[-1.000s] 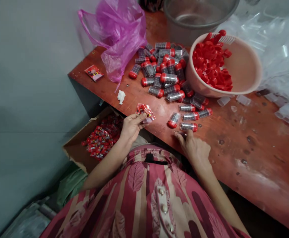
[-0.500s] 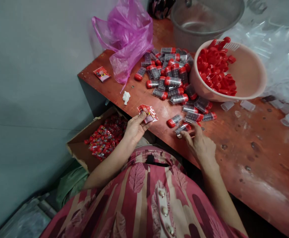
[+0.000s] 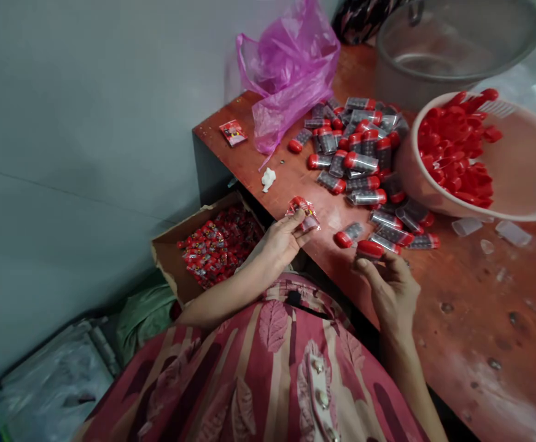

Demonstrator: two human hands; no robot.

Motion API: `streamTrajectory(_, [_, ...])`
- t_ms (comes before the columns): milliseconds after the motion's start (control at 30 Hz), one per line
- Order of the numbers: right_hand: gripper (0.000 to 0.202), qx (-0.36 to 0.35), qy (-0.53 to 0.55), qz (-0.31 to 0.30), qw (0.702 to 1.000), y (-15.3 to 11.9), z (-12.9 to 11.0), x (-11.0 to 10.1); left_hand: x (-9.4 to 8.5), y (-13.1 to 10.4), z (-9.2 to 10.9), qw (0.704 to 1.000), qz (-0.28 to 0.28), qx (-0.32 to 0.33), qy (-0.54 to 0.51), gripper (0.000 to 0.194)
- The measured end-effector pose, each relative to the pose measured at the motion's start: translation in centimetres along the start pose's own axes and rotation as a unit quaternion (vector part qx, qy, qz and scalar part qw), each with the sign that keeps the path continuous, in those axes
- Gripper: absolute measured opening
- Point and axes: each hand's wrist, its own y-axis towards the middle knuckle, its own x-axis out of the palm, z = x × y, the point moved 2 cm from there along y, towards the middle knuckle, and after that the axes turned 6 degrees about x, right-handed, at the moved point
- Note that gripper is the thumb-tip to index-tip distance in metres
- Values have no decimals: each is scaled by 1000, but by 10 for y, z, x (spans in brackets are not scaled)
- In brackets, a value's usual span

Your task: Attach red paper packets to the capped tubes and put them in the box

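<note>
Between thumb and fingers, my left hand pinches a small red printed plastic packet over the table's near edge. To its right, my right hand grips a red-capped clear tube, its red cap showing and the rest mostly hidden by my fingers. Another capped tube lies just left of that hand. Behind it spreads a pile of such tubes, clear with dark contents and rounded red caps. One more red packet rests flat near the table's left corner.
A pink basket of red caps stands at right, a metal pot behind it. A purple plastic bag and a white scrap lie on the red table. Below left, a carton holds many red packets.
My right hand has picked up a tube from the table's front and raised it slightly. My left hand still holds the packet. The whole view has shifted, moving things rightward.
</note>
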Motion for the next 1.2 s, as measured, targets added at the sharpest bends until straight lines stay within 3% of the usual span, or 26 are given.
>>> streamTrajectory(67, [39,-23,64,-58,996,-7,-10,13,4,-2,-5,1000,-9,-7,-4,14])
streamTrajectory(167, [39,-25,73,-117,990,-9,-20,33,9,-6,-12,1000,-16,-22,-8,17])
streamTrajectory(500, [43,-15,154,-112,982,-2,-20,50,17,-12,-15,999,-40,-3,-15,29])
streamTrajectory(867, [52,-84,164,-75,980,6,-14,58,14,-5,-10,981,-137,4,137,30])
streamTrajectory(1000, [51,-52,210,-99,971,8,-15,60,13,-5,-7,973,-131,0,188,32])
streamTrajectory(1133, [44,5,303,-181,936,12,-17,64,15,-5,-3,963,-139,-19,229,36])
streamTrajectory(1200, [43,-1,303,-170,938,13,-16,64,14,-5,-4,961,-141,-13,238,35])
